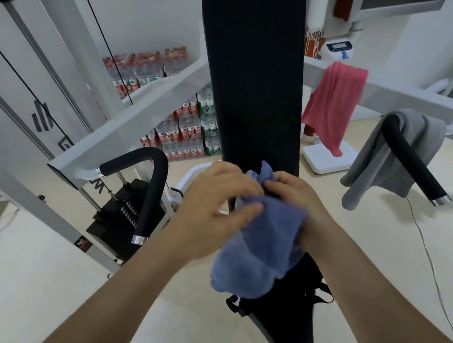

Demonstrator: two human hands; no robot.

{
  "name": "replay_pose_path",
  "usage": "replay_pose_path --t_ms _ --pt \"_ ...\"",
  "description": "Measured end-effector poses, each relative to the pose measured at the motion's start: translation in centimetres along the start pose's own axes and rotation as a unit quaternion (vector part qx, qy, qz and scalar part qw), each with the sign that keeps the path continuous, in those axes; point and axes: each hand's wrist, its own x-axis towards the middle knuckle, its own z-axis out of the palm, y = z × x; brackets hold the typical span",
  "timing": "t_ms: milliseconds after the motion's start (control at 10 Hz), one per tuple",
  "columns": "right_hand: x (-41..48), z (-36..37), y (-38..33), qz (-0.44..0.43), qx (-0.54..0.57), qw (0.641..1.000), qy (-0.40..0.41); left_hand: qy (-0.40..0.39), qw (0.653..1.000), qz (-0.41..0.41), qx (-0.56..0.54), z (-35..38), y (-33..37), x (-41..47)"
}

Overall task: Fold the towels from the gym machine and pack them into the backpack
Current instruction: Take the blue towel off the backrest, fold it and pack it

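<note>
A blue towel [254,246] hangs bunched between both hands above the seat of the gym machine. My left hand [215,208] pinches its upper edge with the fingers lying over the cloth. My right hand [296,195] grips the towel's top corner and its right side from behind. A black backpack [285,306] with straps and buckles sits on the seat right under the towel, partly hidden by it. A grey towel [385,167] is draped over the right black handle [413,164]. A pink towel [332,105] hangs from the right white arm of the machine.
The tall black back pad [257,71] stands straight ahead. The left black handle [149,184] and the weight stack [124,217] are at the left. Packs of water bottles [183,136] are stacked by the far wall. A white scale base [329,158] stands on the floor at the right.
</note>
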Motion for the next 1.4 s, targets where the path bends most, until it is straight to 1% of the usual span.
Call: replay_pose_path --t_ms 100,200,300,400,500,600,700,900,1000,1100,1200,1300,1400 --pt "-0.3 -0.3 -0.9 -0.03 -0.075 0.996 -0.041 0.114 0.946 -0.175 -0.247 -1.4 0.7 0.0" --pt "-0.3 -0.1 -0.7 -0.05 -0.131 0.988 -0.064 0.083 0.906 -0.249 -0.331 -1.3 0.9 0.4" --pt "-0.8 0.3 -0.8 -0.03 -0.097 0.989 -0.11 0.058 0.87 -0.303 -0.384 -0.4 0.6 0.2" --pt "-0.8 0.0 -0.7 -0.054 -0.117 0.986 -0.106 0.074 0.874 -0.319 -0.358 0.0 0.4 -0.2" --pt "-1.1 0.1 -0.6 -0.063 -0.106 0.989 -0.087 0.115 0.896 -0.313 -0.295 0.2 0.5 -0.3" --pt "-1.0 0.3 -0.3 -0.074 -0.091 0.989 -0.088 0.172 0.89 -0.294 -0.304 0.4 0.8 -0.3" --pt "-1.3 0.8 -0.6 -0.075 -0.096 0.987 -0.107 0.213 0.892 -0.28 -0.284 0.7 1.1 -0.1" --pt "-2.5 1.8 -1.3 -0.136 -0.112 0.982 -0.067 0.257 0.896 -0.264 -0.249 1.3 1.6 0.1" --pt "-2.7 1.9 -1.5 -0.165 -0.16 0.971 -0.068 0.272 0.894 -0.264 -0.239 1.7 1.5 0.3" --pt "-3.0 1.9 -2.0 -0.195 -0.206 0.954 -0.098 0.298 0.889 -0.262 -0.229 2.0 1.7 0.6" --pt "-2.8 1.7 -3.1 -0.23 -0.261 0.931 -0.107 0.259 0.885 -0.278 -0.267 1.9 1.3 0.9" --pt "-1.0 0.4 -5.0 -0.214 -0.215 0.948 -0.098 0.085 0.872 -0.305 -0.372 1.2 -0.7 0.2" --pt "1.3 -1.1 -8.1 -0.226 -0.164 0.96 -0.028 -0.15 0.912 -0.3 -0.234 -1.0 -2.9 -1.9"
